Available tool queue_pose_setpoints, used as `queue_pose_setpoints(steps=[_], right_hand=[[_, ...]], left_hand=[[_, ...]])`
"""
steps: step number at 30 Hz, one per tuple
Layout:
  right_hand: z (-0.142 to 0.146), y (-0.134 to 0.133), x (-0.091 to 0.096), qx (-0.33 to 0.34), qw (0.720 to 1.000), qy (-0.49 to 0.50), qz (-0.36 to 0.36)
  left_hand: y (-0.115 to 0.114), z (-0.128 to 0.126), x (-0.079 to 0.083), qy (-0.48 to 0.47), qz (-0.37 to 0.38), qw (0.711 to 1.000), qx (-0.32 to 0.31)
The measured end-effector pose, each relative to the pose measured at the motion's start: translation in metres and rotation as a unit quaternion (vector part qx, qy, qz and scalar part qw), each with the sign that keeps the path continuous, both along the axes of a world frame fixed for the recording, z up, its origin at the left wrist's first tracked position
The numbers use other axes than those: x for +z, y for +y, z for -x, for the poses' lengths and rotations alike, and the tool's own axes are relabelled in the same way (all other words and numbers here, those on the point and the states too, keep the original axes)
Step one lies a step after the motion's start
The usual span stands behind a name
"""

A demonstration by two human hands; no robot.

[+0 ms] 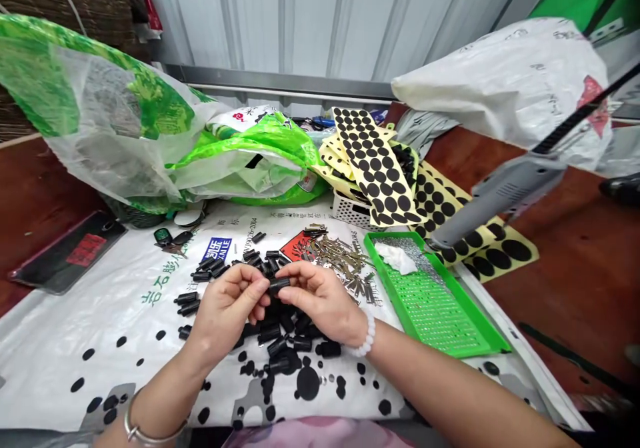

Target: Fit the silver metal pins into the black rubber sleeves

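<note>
Over a white sack (60, 341) printed "2004", right grip (320, 295) pinches a black sleeve (279, 286); left grip (225, 308) curls closed beside it.

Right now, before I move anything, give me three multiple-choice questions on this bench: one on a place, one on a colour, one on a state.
1. Where is the crumpled white tissue? A) on the black-dot sheet B) in the green tray C) in a hand
2. What colour are the beads on the right wrist? A) red B) green C) white
3. The black cylinder is: A) in the tray B) pinched in the right hand's fingers C) standing on the sack

Answers: 1 B, it lies at the tray's far end. 2 C, the bracelet shows white beads. 3 B, it is held up at the fingertips.
</note>
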State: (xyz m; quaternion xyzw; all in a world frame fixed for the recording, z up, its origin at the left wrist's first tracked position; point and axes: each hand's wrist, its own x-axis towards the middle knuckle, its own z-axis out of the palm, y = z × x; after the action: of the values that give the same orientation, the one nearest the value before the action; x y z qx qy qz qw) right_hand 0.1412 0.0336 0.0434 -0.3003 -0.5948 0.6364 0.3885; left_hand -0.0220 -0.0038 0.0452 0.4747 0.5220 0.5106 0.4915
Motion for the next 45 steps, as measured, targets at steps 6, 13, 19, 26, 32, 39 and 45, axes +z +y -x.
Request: queue_pose_setpoints(steps=[6,13,19,26,32,39,45], right_hand=[[-0.003,-0.004,-0.008,-0.05,0.998,0.024,-0.026],[-0.011,-0.012,-0.007,-0.127,0.89,-0.129,-0.418],[-0.013,-0.01,-0.011,-0.123,0.881,-0.14,-0.434],[-0.008,-0.02,-0.012,-0.055,0.998,-0.028,0.012],[-0.005,-0.027,-0.012,-0.045,0.986,0.035,0.159],[-0.007,-0.032,-0.015,-0.12,0.992,-0.009,-0.024],[-0.007,-0.028,-0.015,-0.06,0.984,0.052,0.161]], left_hand=[[-0.007,-0.006,-0.005,-0.053,-0.017,0.998,0.008],[-0.008,-0.01,-0.01,-0.023,-0.024,0.999,0.027],[-0.009,-0.013,-0.016,-0.04,-0.011,0.999,0.022],[-0.012,-0.018,-0.02,0.049,-0.113,0.989,0.081],[-0.017,-0.021,-0.028,0.069,-0.15,0.984,0.069],[-0.024,-0.025,-0.033,0.07,-0.121,0.986,0.09],[-0.025,-0.02,-0.041,0.176,-0.21,0.958,0.082]])
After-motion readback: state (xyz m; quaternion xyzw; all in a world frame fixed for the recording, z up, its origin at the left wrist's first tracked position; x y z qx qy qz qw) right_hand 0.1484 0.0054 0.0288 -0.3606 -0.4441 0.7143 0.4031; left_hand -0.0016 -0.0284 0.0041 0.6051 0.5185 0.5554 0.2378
